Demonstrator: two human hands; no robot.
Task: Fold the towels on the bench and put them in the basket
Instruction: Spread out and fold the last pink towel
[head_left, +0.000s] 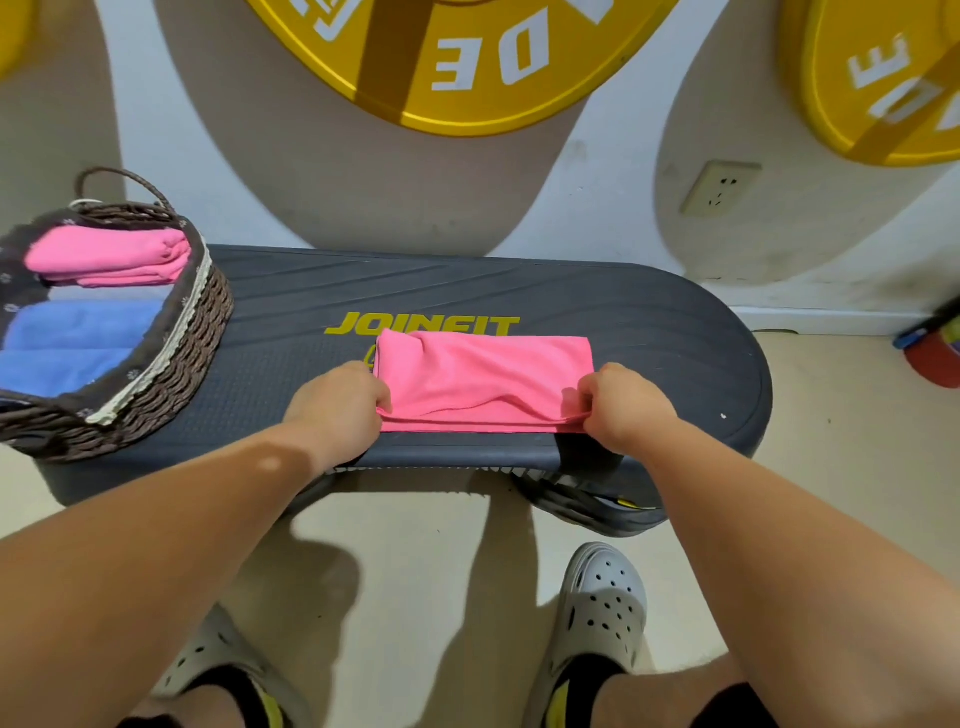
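One folded pink towel (109, 257) and one folded blue towel (72, 340) sit in the brown wicker basket (171, 364) at ten o'clock; left hand (337, 405) and right hand (631, 408) pinch near corners of the half-folded pink bench towel (483, 382).

Dark bench (649, 332) — wicker basket (171, 358), pink towel (483, 379)

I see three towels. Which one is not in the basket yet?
The pink towel on the bench, pinched at its near corners by the left hand and the right hand. The other pink towel and the blue towel lie folded inside the basket.
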